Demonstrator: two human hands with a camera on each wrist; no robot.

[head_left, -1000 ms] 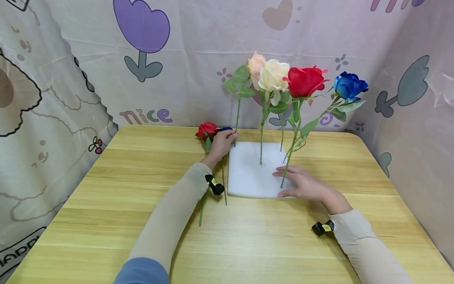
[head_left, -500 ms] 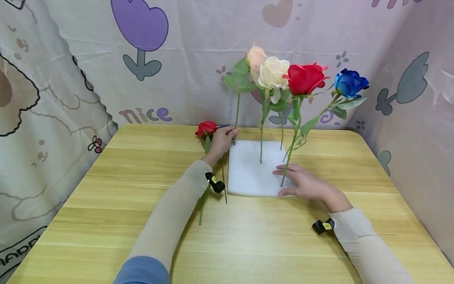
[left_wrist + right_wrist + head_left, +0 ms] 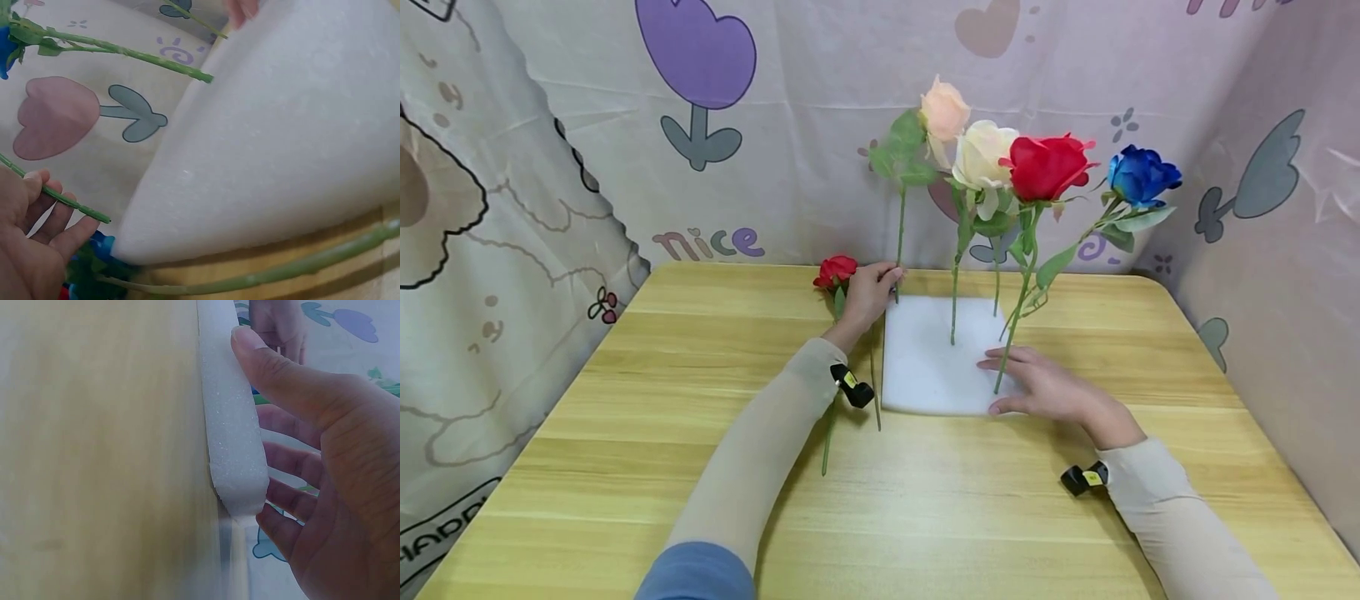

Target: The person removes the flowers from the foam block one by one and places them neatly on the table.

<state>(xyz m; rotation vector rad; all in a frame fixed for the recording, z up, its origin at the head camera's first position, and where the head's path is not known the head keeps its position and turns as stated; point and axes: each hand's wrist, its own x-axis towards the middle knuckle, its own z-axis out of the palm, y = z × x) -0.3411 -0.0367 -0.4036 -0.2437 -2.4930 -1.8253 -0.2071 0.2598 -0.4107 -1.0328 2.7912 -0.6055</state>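
Note:
My left hand (image 3: pixel 867 296) pinches the lower stem of a peach artificial rose (image 3: pixel 945 110) at the back left corner of a white foam block (image 3: pixel 925 375). In the left wrist view the lower end of that stem (image 3: pixel 87 210) shows beside the foam's corner, apparently clear of it. My right hand (image 3: pixel 1048 387) rests against the block's front right part, fingers spread; in the right wrist view the thumb (image 3: pixel 281 372) touches its side. A cream rose (image 3: pixel 985 157), a red rose (image 3: pixel 1049 168) and a blue rose (image 3: pixel 1142 177) stand on stems in the block.
Another red rose (image 3: pixel 835 272) lies on the wooden table (image 3: pixel 700 333) left of the block, partly under my left arm. Next to it lies a blue rose (image 3: pixel 100 244), its bloom hidden by my hand in the head view. A printed cloth (image 3: pixel 820 167) hangs behind the table.
The peach rose has risen slightly, its bloom standing higher above the cream one. The cream bloom has shifted a little to the right. My right hand has stayed put.

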